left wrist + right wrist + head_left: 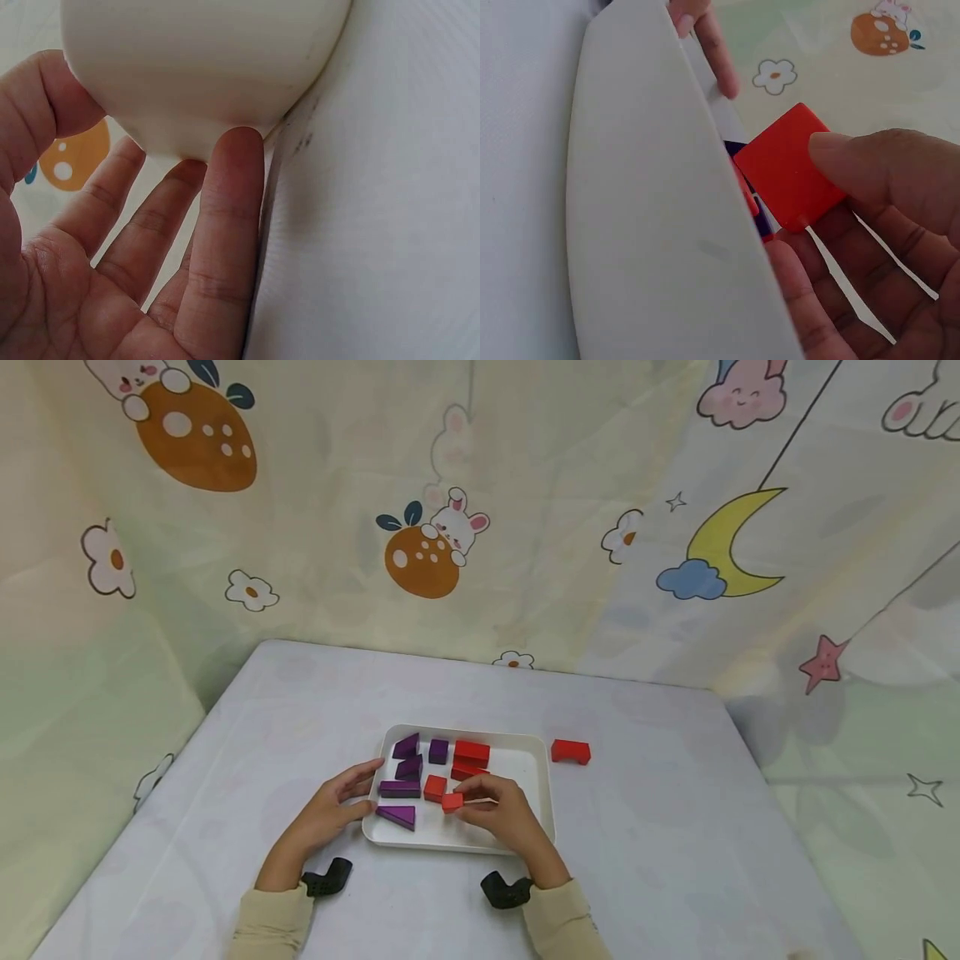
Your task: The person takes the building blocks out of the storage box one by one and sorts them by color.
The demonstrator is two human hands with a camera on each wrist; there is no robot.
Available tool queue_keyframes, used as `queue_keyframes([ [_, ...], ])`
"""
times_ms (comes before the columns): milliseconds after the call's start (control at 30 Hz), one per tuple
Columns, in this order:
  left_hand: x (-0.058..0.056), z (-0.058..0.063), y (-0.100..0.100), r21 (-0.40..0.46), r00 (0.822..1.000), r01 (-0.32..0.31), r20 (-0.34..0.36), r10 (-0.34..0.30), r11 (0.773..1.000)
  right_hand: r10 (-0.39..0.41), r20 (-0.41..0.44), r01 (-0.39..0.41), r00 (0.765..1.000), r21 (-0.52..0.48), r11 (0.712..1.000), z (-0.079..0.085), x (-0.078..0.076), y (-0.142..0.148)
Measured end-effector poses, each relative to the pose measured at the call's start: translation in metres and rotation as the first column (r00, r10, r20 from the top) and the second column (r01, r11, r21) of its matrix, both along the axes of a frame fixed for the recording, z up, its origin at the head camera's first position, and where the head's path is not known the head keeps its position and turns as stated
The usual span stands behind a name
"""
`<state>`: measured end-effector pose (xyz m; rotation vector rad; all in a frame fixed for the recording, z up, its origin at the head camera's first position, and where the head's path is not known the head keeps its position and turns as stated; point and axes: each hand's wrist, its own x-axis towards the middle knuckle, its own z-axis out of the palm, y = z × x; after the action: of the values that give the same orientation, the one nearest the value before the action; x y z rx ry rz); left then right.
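Note:
My right hand point(498, 810) pinches a red square-faced block point(791, 169) between thumb and fingers, above the white tray point(525, 777). My left hand point(330, 806) holds the tray's left end, thumb near the rim and fingertips against its outer wall point(202, 75). Inside, another red block point(435, 788) lies just left of the held one. Behind are a red rectangular block point(472, 753) and a red piece point(467, 772) partly hidden by my right hand. Purple pieces fill the left side: a cube point(438, 751), a bar point(399, 789), a triangle point(401, 817) and two wedge-like blocks point(407, 746).
A red arch-shaped block point(571, 752) lies on the white-covered table point(660, 827), just beyond the tray's right edge. A patterned cloth point(555, 527) hangs behind and around the table. Black devices point(506, 891) are strapped to both wrists.

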<state>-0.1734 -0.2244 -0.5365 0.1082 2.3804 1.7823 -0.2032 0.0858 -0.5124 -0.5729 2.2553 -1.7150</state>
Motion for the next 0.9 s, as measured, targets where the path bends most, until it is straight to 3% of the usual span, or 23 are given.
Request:
queue_keyframes([
  [533,0.000,-0.003,-0.001,-0.005,1.000,-0.003,-0.006,0.003,1.000,-0.164,-0.036,0.162,0.986,-0.064,0.985,0.005,-0.005,0.047],
  [900,0.000,-0.003,0.000,-0.008,1.000,0.003,-0.003,-0.003,1.000,-0.236,-0.098,0.235,0.967,-0.017,0.972,0.011,-0.023,0.089],
])
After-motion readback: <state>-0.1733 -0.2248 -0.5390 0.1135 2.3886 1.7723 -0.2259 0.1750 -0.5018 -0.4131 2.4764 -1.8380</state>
